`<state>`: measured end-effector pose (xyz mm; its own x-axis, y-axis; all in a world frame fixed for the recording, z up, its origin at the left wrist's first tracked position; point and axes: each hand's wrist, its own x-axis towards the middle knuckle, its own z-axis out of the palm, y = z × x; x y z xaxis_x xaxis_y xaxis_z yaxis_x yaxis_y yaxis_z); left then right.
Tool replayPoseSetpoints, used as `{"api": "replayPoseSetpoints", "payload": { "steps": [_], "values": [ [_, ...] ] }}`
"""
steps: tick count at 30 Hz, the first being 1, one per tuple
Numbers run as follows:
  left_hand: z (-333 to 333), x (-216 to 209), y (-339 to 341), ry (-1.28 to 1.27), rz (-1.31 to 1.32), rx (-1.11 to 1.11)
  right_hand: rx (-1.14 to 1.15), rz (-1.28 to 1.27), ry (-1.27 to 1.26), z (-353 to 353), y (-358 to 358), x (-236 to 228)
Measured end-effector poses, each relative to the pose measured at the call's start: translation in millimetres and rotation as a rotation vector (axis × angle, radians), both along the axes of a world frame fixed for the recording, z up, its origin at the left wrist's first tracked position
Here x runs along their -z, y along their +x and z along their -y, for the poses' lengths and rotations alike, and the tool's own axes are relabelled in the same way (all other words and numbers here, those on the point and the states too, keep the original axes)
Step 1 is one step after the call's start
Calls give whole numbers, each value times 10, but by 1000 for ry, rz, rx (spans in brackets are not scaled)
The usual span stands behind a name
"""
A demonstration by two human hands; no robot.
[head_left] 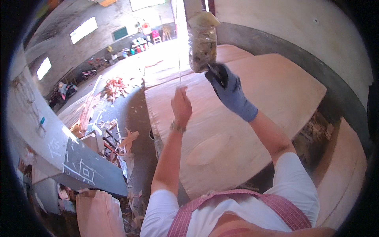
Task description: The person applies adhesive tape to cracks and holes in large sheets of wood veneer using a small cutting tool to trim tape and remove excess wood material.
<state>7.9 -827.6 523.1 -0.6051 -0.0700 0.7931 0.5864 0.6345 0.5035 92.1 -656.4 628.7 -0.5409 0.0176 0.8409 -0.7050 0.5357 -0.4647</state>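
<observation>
My bare left hand [182, 108] is closed, its fingertips pinching the lower end of a thin string [180, 67] that runs straight up into the bright glare. A grey work glove with black fingers covers my right hand [229, 89]. Its fingers are curled together at the foot of an upright, plastic-wrapped brownish cylinder [202, 45]; what they grip, if anything, is lost among the dark fingertips. Below both hands spreads a broad stack of pale pinkish wood veneer sheets [256, 87], with an oval patch [209, 149] on the top sheet.
A grey-and-white pillar [85, 162] leans into view at left. Wood scraps [115, 87] lie on the floor beyond it. More veneer [100, 213] stands at lower left, and a curved pale board [343, 177] at right. A wall [300, 23] bounds the right side.
</observation>
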Motion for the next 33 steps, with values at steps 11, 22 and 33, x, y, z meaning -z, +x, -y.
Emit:
{"api": "replayPoseSetpoints", "payload": {
  "steps": [11, 22, 33],
  "values": [
    [1098, 1936, 1775, -576, 623, 44, -626, -162, -393, 1159, -648, -1684],
    [2633, -411, 1406, 368, 522, 1268, -492, 626, -440, 2766, 942, 654],
    [2999, 6, 793, 538, 871, 995, -372, 621, -718, 3391, 573, 1577]
  ]
}}
